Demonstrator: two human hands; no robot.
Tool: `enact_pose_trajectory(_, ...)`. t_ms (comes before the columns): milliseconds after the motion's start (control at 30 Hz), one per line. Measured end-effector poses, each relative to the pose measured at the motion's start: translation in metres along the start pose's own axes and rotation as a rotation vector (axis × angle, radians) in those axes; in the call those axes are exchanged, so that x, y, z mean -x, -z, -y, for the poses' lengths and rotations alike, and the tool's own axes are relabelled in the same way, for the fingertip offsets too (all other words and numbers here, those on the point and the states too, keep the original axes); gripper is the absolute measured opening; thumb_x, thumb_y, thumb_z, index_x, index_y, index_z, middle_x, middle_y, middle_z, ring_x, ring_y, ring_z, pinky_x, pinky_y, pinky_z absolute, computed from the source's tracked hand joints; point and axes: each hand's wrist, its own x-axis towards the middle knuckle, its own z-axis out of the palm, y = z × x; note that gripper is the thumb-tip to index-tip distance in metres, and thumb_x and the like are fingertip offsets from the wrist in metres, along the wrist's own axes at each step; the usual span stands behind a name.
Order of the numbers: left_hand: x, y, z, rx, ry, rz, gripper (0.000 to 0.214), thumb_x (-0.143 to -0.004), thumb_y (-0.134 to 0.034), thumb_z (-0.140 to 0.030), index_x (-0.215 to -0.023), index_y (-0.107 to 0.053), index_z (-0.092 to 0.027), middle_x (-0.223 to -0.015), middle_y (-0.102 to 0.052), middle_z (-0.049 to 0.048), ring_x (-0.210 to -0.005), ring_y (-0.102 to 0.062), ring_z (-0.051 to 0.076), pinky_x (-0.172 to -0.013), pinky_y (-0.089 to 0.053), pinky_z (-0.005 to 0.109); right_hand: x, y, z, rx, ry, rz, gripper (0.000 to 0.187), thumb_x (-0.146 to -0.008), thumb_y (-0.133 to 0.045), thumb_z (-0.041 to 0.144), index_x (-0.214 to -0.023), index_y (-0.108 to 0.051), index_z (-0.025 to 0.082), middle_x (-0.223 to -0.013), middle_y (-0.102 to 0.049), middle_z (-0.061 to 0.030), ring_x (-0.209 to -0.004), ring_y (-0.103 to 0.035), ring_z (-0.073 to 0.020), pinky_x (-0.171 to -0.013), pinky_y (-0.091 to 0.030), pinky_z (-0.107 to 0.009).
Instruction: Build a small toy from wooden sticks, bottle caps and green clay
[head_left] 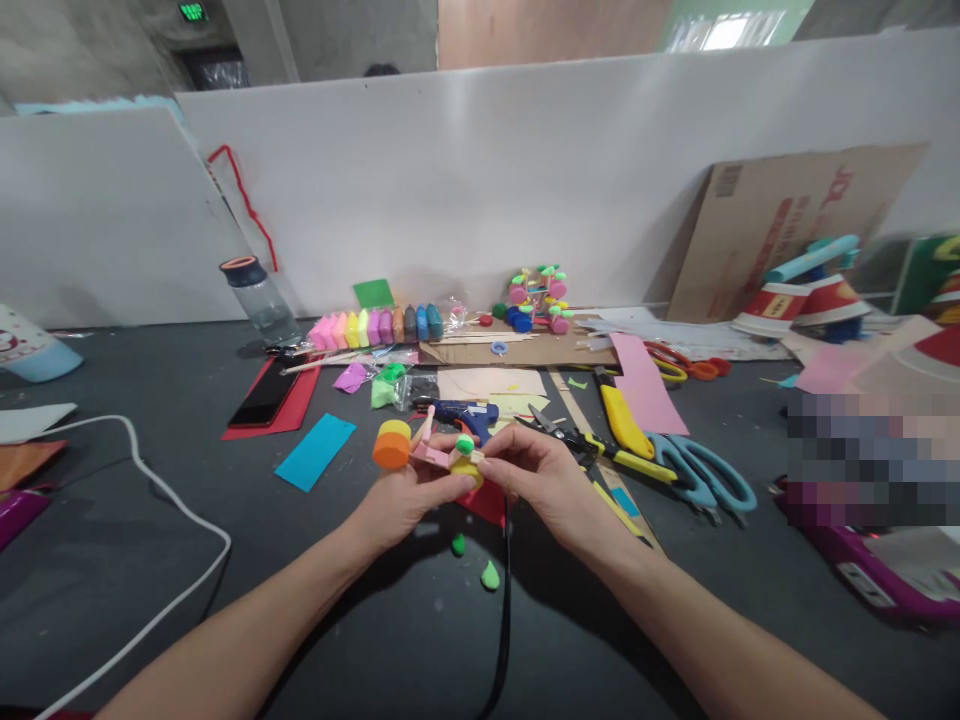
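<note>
A small craft model is held up between both hands above the dark table. It has pink and pale stick parts, a round orange-and-yellow cap-like piece on its left side, and a yellow round piece with a green-and-white bit at its right. My left hand grips the model from the left, thumb across its lower side. My right hand pinches the model's right end with thumb and fingertips. Below the hands, two green lumps, seemingly modelling clay, lie on the table.
A blue glue gun lies just beyond my hands, a black cord between my arms. Blue scissors, pliers and a yellow cutter are on the right. A phone, a bottle and a white cable lie left.
</note>
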Motion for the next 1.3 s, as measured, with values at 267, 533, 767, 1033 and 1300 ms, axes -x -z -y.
enact_pose_trajectory(267, 0.0, -0.001, -0.001, 0.002, 0.004, 0.007, 0.034, -0.069, -0.083, -0.03, -0.1, -0.072, -0.021, -0.097, -0.073, 0.0037, -0.099, -0.066, 0.022, -0.091, -0.05, 0.034, 0.0, 0.0, 0.0, -0.024, -0.013, 0.003, 0.026, -0.072, -0.081, 0.042, -0.074, -0.069, 0.02, -0.068, -0.063, 0.0029, -0.061, -0.055, -0.0107, -0.06, -0.048, -0.025)
enact_pose_trajectory(533, -0.001, 0.003, 0.005, -0.012, 0.001, 0.031, 0.038, -0.073, -0.08, -0.031, -0.108, -0.07, -0.022, -0.101, -0.073, 0.0044, -0.103, -0.065, 0.023, -0.093, -0.049, 0.036, 0.0, 0.0, 0.0, -0.04, -0.021, 0.01, 0.026, -0.071, -0.082, 0.043, -0.073, -0.069, 0.02, -0.069, -0.066, 0.0018, -0.062, -0.058, -0.0119, -0.059, -0.048, -0.026)
enact_pose_trajectory(767, -0.002, 0.005, 0.008, -0.032, -0.007, 0.034, 0.037, -0.074, -0.08, -0.031, -0.109, -0.071, -0.023, -0.107, -0.073, 0.0043, -0.108, -0.064, 0.024, -0.101, -0.045, 0.037, -0.001, 0.0, -0.001, -0.054, -0.016, 0.012, 0.025, -0.071, -0.082, 0.042, -0.073, -0.069, 0.02, -0.069, -0.065, 0.0031, -0.061, -0.057, -0.0111, -0.063, -0.048, -0.027)
enact_pose_trajectory(1033, -0.002, 0.005, 0.008, -0.035, 0.004, 0.042, 0.04, -0.075, -0.079, -0.031, -0.112, -0.07, -0.022, -0.11, -0.073, 0.005, -0.111, -0.063, 0.025, -0.102, -0.044, 0.037, -0.002, 0.001, -0.002, -0.063, -0.006, 0.014, 0.025, -0.07, -0.083, 0.041, -0.072, -0.069, 0.02, -0.073, -0.067, 0.0021, -0.068, -0.06, -0.0124, -0.069, -0.05, -0.028)
enact_pose_trajectory(1300, -0.002, 0.007, 0.011, 0.002, 0.028, 0.029, 0.043, -0.073, -0.082, -0.032, -0.113, -0.071, -0.022, -0.112, -0.073, 0.005, -0.111, -0.063, 0.025, -0.102, -0.044, 0.038, -0.001, 0.001, -0.002, -0.03, -0.019, 0.014, 0.028, -0.071, -0.082, 0.044, -0.075, -0.068, 0.02, -0.075, -0.068, 0.0015, -0.068, -0.06, -0.0121, -0.067, -0.048, -0.027)
